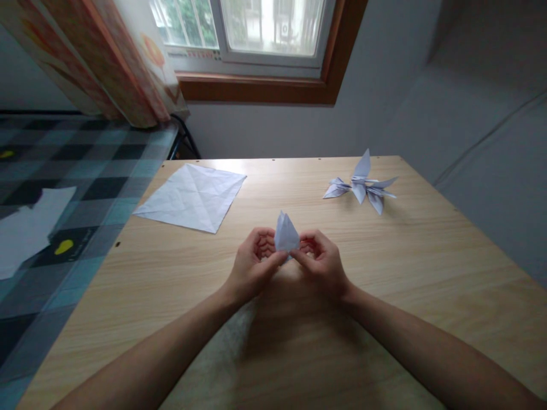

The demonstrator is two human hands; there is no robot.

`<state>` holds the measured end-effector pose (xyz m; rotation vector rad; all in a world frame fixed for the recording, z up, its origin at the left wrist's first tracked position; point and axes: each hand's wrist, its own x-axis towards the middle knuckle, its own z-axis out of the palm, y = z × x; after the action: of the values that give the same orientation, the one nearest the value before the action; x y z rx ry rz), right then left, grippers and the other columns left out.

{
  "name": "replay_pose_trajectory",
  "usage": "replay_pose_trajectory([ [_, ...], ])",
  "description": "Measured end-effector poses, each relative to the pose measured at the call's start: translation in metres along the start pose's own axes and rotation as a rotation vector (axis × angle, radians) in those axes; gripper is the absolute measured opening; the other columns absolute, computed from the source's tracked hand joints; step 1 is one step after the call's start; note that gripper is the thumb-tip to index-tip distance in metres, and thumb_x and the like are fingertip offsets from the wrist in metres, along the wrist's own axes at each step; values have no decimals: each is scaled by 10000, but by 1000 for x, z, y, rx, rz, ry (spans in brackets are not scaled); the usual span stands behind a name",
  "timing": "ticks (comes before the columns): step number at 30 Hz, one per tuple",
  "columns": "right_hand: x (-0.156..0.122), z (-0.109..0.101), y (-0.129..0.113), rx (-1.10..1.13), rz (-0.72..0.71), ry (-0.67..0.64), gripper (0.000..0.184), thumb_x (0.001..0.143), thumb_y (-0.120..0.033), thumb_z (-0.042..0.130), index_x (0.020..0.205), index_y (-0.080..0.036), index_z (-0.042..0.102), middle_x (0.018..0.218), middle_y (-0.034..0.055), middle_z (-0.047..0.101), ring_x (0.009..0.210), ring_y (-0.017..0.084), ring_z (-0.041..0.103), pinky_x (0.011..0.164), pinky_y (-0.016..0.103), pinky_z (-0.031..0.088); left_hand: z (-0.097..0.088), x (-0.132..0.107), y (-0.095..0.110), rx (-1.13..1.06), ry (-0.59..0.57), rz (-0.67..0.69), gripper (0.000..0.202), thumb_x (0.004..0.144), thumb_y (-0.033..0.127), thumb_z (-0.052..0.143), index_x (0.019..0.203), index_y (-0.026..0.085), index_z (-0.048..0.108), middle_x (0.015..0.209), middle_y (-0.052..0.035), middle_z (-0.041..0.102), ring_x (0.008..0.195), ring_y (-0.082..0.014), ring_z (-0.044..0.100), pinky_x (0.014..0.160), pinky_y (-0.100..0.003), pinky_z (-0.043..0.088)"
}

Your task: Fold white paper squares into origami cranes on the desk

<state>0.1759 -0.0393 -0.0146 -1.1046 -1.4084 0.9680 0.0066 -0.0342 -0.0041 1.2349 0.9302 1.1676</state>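
Observation:
Between my two hands a small piece of folded white paper [286, 234] stands with its pointed end up, over the middle of the wooden table [384, 273]. My left hand [258, 259] grips its lower left side, thumb in front and curled fingers behind. On the lower right side, my right hand [322, 259] pinches it in the same way. Both thumb tips nearly meet at the paper's bottom edge. The fingertips behind the paper are partly hidden.
A creased white paper sheet [196, 196] lies flat at the table's back left. Several folded paper cranes [361, 185] sit at the back right. Left of the table, white paper scraps [34, 228] lie on a checked cloth [115, 154]. A window and curtain are behind.

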Motion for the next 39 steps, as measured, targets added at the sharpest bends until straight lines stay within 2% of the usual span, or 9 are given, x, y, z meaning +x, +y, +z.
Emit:
replay_pose_trajectory([
  [3, 1, 1, 1, -58, -43, 77, 202, 759, -288, 756, 873, -227, 601, 771, -14, 602, 672, 137, 556, 611, 256, 478, -1, 0, 0, 4, -47, -2, 353, 734, 361, 804, 933, 189, 568, 762, -1, 656, 653, -130, 608, 596, -233, 456],
  [7, -2, 5, 2, 49, 15, 89, 262, 750, -268, 726, 868, -241, 493, 668, -71, 491, 547, 97, 479, 504, 215, 395, -2, 1, 3, 147, -110, 63, 276, 754, 367, 775, 838, 172, 600, 830, -31, 646, 732, -150, 608, 652, -257, 477],
  [12, -5, 3, -2, 120, 28, -104, 183, 774, -253, 667, 857, -230, 506, 713, -38, 538, 610, 115, 535, 534, 223, 408, -7, 2, 7, 270, -189, 98, 323, 746, 460, 751, 768, 164, 625, 789, -32, 614, 745, -165, 574, 644, -256, 453],
  [16, -4, 0, -4, 247, 4, -289, 236, 791, -334, 682, 925, -231, 518, 827, -5, 578, 692, 138, 563, 617, 261, 455, -9, 3, 8, 273, -204, 94, 412, 757, 571, 714, 755, 166, 636, 787, -39, 622, 759, -184, 574, 665, -272, 448],
  [20, -1, -1, -2, 216, -17, -306, 363, 764, -467, 761, 875, -229, 510, 814, -3, 575, 732, 154, 564, 677, 284, 471, -8, 5, 13, 264, -267, 127, 526, 750, 693, 670, 706, 170, 627, 779, -45, 631, 758, -192, 584, 710, -293, 455],
  [25, 1, -2, -3, 95, -73, -340, 426, 778, -586, 723, 778, -216, 513, 749, -4, 564, 714, 158, 545, 679, 288, 444, -8, 5, 18, 310, -325, 150, 702, 753, 852, 495, 686, 161, 600, 776, -46, 617, 765, -198, 576, 739, -305, 448],
  [28, 1, -2, -4, 17, -102, -321, 466, 778, -636, 697, 731, -213, 507, 708, -11, 541, 676, 150, 516, 644, 280, 414, -10, 4, 17, 352, -339, 167, 713, 745, 860, 497, 707, 156, 605, 782, -45, 610, 771, -197, 570, 743, -302, 438],
  [32, 0, -1, -4, -45, -151, -263, 550, 700, -720, 717, 714, -219, 493, 693, -17, 520, 642, 146, 481, 594, 274, 381, -10, 4, 16, 372, -374, 200, 719, 777, 851, 460, 739, 152, 621, 793, -48, 600, 769, -195, 554, 739, -300, 432],
  [39, -4, 1, -4, -124, -182, -208, 590, 722, -790, 632, 713, -224, 464, 688, -15, 515, 636, 149, 473, 582, 278, 365, -9, 3, 21, 348, -417, 218, 541, 942, 622, 399, 738, 165, 606, 792, -46, 604, 790, -192, 565, 756, -302, 435],
])
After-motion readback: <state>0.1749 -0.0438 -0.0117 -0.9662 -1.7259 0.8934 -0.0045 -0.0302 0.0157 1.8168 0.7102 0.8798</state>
